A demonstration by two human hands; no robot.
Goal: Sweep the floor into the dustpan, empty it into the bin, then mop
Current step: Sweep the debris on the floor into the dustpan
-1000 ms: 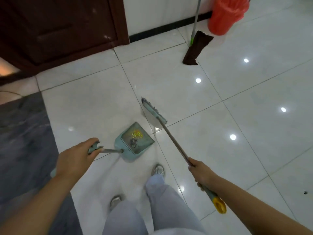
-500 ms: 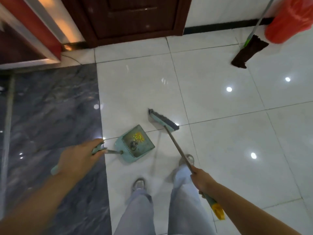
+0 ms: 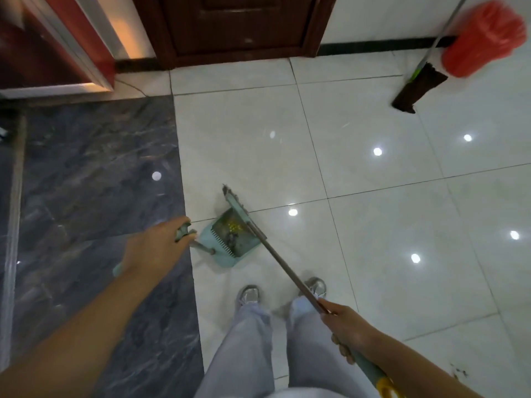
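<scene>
White tile floor [image 3: 373,282], dark marble strip [image 3: 94,196], brown door [image 3: 238,24].

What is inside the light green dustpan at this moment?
Inside the light green plastic dustpan lie small yellow bits and dark grey dirt. The brown-handled broom crosses its right edge and covers that part, so anything there is hidden.

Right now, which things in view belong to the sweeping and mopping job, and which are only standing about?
Part of the job:
teal plastic dustpan, held by left hand
long-handled teal broom, held by right hand
brown flat mop
red plastic bin

Only standing about:
dark wooden door
</scene>
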